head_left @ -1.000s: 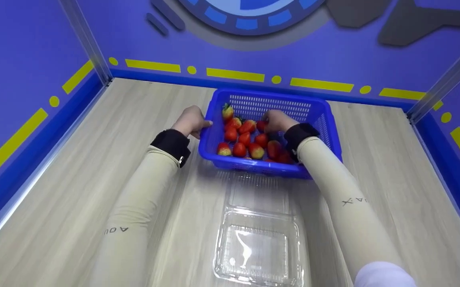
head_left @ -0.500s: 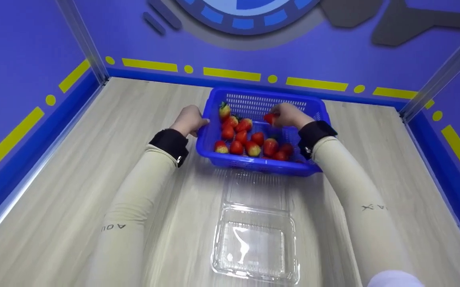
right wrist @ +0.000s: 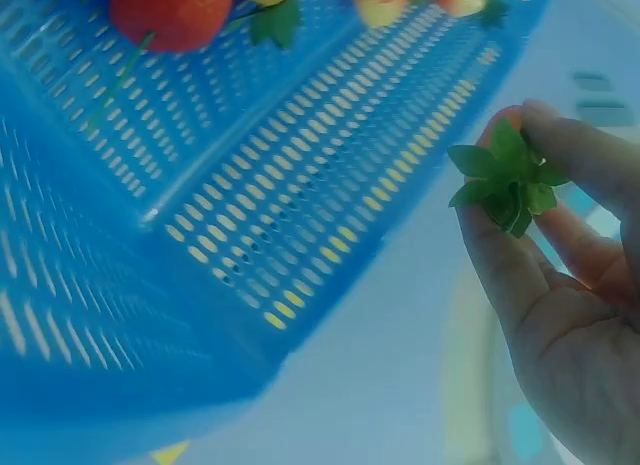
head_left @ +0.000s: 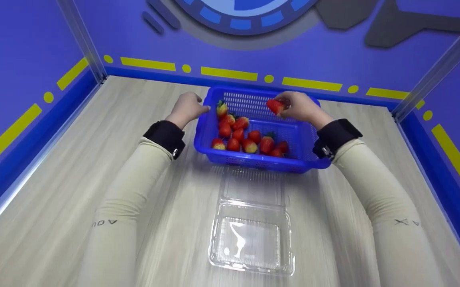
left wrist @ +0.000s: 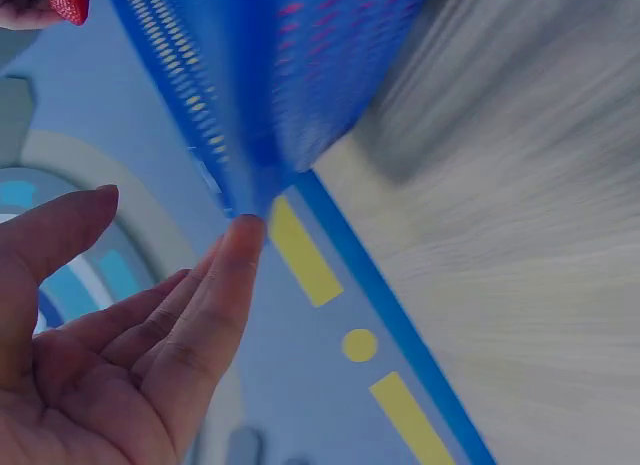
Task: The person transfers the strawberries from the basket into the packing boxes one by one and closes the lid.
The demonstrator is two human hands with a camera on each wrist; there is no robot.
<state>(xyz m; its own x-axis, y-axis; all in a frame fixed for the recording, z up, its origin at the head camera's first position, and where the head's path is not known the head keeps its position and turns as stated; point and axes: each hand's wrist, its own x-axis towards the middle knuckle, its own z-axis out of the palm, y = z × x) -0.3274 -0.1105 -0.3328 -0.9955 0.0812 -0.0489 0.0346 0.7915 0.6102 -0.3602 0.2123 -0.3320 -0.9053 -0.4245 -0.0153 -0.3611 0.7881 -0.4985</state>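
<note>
"Blue walls (head_left: pixel 154 46) marked with yellow dashes rise behind the basket (head_left: pixel 254 160), which sits on a pale wood-grain desk (head_left: pixel 54 191). What are the fingers up to?"

"On the right hand (head_left: pixel 299 107), thumb and fingers are closed to the width of one pinched strawberry (head_left: pixel 275 107), its green leaves facing back toward the wrist."

"Where is that berry?"

"Raised over the basket's far right part, apart from the other strawberries (head_left: pixel 238 134). Those lie inside the basket, mostly along its left and near sides."

"And the left hand (head_left: pixel 186 107)?"

"At the basket's left end, fingers extended, thumb well apart from them, nothing gripped. One fingertip meets the rim in the wrist view, but I can't tell whether it presses on it."

"Anything further out?"

"Black wristbands (head_left: pixel 337 138) and cream sleeves (head_left: pixel 122 199) on both arms. On the near side of the basket, a clear plastic container (head_left: pixel 250 239) lies unfolded."
</note>
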